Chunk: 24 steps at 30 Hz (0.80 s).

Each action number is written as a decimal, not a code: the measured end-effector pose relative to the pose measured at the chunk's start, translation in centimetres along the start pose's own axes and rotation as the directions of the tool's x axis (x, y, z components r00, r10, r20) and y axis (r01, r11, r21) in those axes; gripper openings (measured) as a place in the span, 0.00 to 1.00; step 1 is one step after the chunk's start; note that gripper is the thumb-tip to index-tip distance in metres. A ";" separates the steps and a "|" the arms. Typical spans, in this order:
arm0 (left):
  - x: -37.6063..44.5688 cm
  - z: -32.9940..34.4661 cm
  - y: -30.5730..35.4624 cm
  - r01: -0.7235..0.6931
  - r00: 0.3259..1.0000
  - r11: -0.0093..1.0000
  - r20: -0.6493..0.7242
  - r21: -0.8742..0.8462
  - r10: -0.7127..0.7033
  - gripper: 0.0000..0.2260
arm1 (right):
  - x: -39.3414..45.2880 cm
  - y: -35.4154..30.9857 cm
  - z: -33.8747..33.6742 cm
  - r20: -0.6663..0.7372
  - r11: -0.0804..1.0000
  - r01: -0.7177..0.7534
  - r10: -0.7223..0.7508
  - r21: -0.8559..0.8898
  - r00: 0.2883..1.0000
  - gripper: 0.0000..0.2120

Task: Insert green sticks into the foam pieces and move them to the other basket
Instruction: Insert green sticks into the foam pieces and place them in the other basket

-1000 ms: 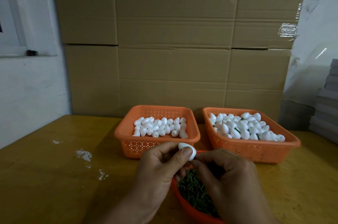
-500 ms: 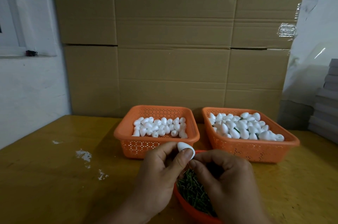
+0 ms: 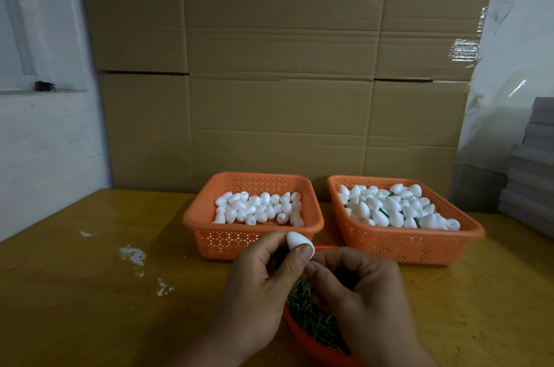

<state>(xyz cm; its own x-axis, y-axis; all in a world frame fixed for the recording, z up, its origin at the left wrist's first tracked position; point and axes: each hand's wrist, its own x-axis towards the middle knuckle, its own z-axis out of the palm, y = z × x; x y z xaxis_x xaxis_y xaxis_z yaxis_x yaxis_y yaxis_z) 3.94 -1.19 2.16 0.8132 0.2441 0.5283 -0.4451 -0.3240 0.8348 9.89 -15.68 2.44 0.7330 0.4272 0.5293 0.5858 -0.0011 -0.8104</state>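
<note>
Foam piece point(image 3: 299, 241), pinched in left hand point(image 3: 263, 282); right hand point(image 3: 364, 291), at 3 o'clock, fingers curled, its hold unclear. Push stick in straight.

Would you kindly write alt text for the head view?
The left hand pinches a white foam piece while the right hand curls beside it over a red bowl of green sticks. Behind stand two orange baskets of foam pieces on a wooden table.

Red bowl point(image 3: 302, 336) half hidden under hands point(image 3: 314, 285).
</note>
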 end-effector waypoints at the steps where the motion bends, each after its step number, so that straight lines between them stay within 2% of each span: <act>1: 0.0 0.0 0.0 0.008 1.000 1.000 0.017 -0.030 -0.007 0.11 | 0.1 -0.1 -0.1 0.008 1.000 -0.011 0.011 0.028 1.000 0.08; 4: 0.0 0.0 -0.1 0.028 0.997 0.998 0.071 -0.063 -0.023 0.16 | 0.9 -0.5 -0.6 0.010 0.994 -0.047 0.047 0.094 0.999 0.08; 6: -0.1 0.0 -0.2 0.049 0.997 0.998 0.069 -0.048 -0.046 0.17 | 1.8 -0.4 -1.4 -0.053 0.995 -0.074 0.078 0.072 0.996 0.06; 8: -0.2 0.0 -0.4 0.054 0.998 0.998 0.046 -0.023 -0.053 0.15 | 3.3 0.3 -2.8 -0.128 0.993 -0.119 0.117 -0.002 0.985 0.04; 11: -0.4 0.2 -0.8 0.070 0.997 0.997 0.020 0.042 -0.071 0.11 | 6.0 2.0 -5.4 -0.252 0.959 -0.163 0.102 -0.233 0.962 0.05; 13: -0.5 0.2 -1.0 0.106 0.994 0.992 0.032 0.063 -0.108 0.09 | 7.8 3.5 -7.2 -0.303 0.901 -0.199 0.080 -0.386 0.950 0.04; 16: -0.6 0.3 -1.2 0.105 0.992 0.984 0.059 0.146 -0.114 0.13 | 10.2 5.8 -9.6 -0.339 0.783 -0.274 0.086 -0.558 0.937 0.13; 19: -0.7 0.5 -1.0 0.088 0.993 0.972 0.061 0.216 -0.104 0.13 | 11.9 7.7 -10.9 -0.416 0.656 -0.377 0.105 -0.653 0.903 0.20; 22: -0.7 0.6 -0.9 0.066 0.995 0.963 0.061 0.261 -0.085 0.12 | 13.5 9.0 -11.7 -0.461 0.539 -0.475 0.172 -0.696 0.871 0.13; 24: -0.7 0.5 -0.8 0.060 0.994 0.961 0.073 0.269 -0.083 0.11 | 14.2 9.4 -11.9 -0.483 0.506 -0.524 0.224 -0.685 0.847 0.08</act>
<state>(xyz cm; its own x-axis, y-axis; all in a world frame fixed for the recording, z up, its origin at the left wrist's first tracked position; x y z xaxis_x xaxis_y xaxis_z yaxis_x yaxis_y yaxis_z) 3.87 -1.55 1.07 0.8725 0.2026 0.4446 -0.2779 -0.5426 0.7927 29.93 -20.38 5.32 0.9186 -0.0747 0.3881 0.1493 -0.8436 -0.5158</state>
